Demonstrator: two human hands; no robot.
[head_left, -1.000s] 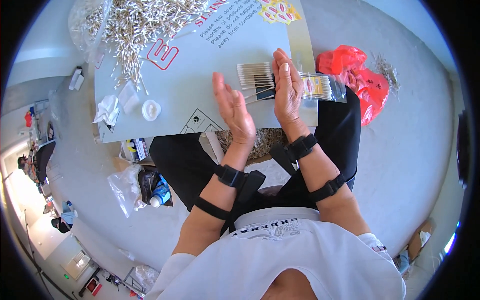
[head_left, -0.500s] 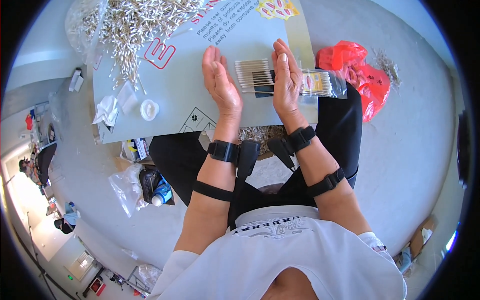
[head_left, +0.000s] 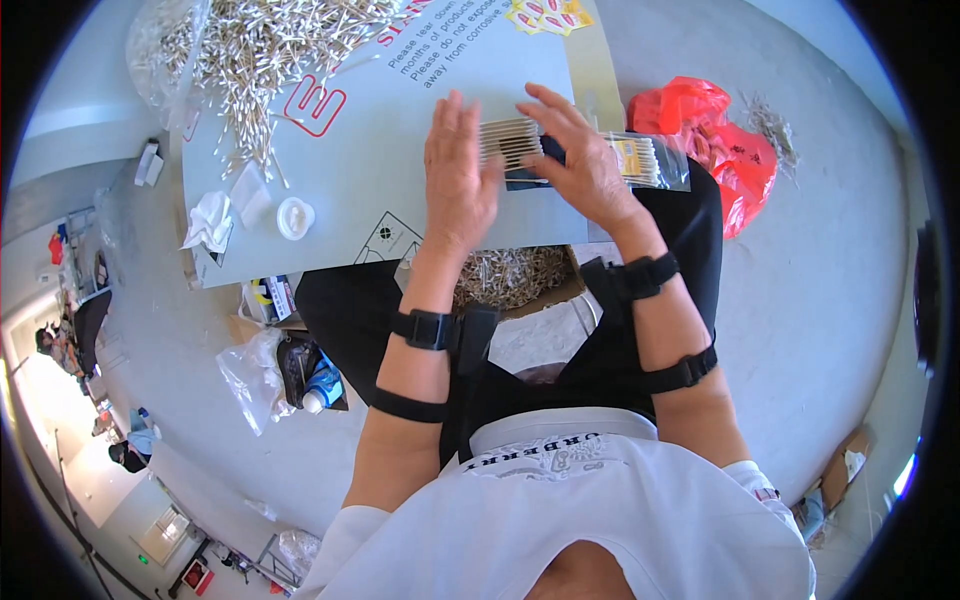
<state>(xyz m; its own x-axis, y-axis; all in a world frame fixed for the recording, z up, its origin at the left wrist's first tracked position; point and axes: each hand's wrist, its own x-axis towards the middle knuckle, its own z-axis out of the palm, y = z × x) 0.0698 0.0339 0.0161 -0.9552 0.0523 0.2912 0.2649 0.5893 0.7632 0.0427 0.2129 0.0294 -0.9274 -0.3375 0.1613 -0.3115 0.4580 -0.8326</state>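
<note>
A row of cotton swabs (head_left: 510, 140) lies side by side on the grey board, between my two hands. My left hand (head_left: 460, 185) stands at the row's left ends, its fingers stretched up and a little blurred, with the thumb by the lower swabs. At the right ends, my right hand (head_left: 585, 165) has its fingers spread over the row and its thumb reaching toward the lower swabs. Part of a dark flat piece (head_left: 522, 184) shows under the row. Right of my right hand is a clear bag of swabs (head_left: 645, 162) with a yellow label, partly hidden by that hand.
A big heap of loose swabs (head_left: 265, 60) covers the board's far left. Crumpled tissue (head_left: 208, 222) and a small white tub (head_left: 295, 218) sit near the left edge. Yellow labels (head_left: 550, 15) lie at the far right; a red plastic bag (head_left: 735, 160) rests beyond the board.
My hands have come closer to the swab row. The left moved right to its ends; the right turned and spread its fingers over it. Both forearms have moved a little apart.
</note>
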